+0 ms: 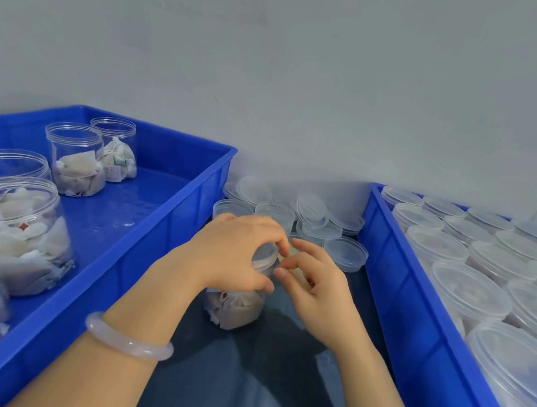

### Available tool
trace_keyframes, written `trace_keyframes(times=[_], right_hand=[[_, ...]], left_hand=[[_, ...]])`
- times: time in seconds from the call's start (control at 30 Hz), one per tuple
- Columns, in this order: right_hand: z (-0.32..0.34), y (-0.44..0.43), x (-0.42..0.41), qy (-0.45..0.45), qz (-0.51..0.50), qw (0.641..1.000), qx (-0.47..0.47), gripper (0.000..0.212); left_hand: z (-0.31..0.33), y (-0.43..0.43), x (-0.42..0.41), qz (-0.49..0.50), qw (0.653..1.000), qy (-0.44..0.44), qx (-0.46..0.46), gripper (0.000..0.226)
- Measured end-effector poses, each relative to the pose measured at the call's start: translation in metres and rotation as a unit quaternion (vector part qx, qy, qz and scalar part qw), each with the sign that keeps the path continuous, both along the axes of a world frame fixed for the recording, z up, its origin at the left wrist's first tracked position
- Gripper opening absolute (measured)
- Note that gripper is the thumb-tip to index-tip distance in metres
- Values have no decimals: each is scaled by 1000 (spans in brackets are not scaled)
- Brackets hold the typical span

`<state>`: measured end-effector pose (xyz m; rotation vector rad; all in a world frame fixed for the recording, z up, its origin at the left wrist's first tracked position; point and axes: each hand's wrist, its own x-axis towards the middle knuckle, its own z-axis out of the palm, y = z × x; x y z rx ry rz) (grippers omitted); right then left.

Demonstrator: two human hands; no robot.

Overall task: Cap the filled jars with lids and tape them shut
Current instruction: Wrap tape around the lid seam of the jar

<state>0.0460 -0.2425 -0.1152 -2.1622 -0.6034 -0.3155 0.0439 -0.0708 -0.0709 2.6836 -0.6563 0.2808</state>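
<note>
The left blue tray (153,239), out to the left of the left grip (237,250), carries open jars (18,228) filled with white sachets. The right blue tray (400,306), beyond the right grip (320,288), is packed with capped jars (467,291). Between the trays, the jar being worked on (236,308) stands upright on a dark surface directly under the left grip, whose fingers curl over its clear lid (265,254) and hold it down. Loose lids (313,212) lie heaped just past both grips, against the wall. The right grip, just beside the lid's edge, pinches a pale translucent strip of tape (293,252) between thumb and forefinger. Small red marks show on the sachets; the writing is too small to read.
</note>
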Motion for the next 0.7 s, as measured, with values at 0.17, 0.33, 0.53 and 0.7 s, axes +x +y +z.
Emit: trace_keyframes(times=[0.17,0.33,0.53,0.7], right_hand=[[3,-11,-14,-3,36,999,-2,27],[7,-16,-18,-13,13,1000,-16,9],[8,-8,-1,-21,-52,998,-23,11],[12,-1,10,43,-30,998,-20,6]], left_hand=[[-1,-1,1,19,1000,-8,13,61],[0,0,-1,27,1000,6,0,74],[-2,2,-1,27,999,14,-7,71],[-5,4,2,24,1000,3,-19,49]])
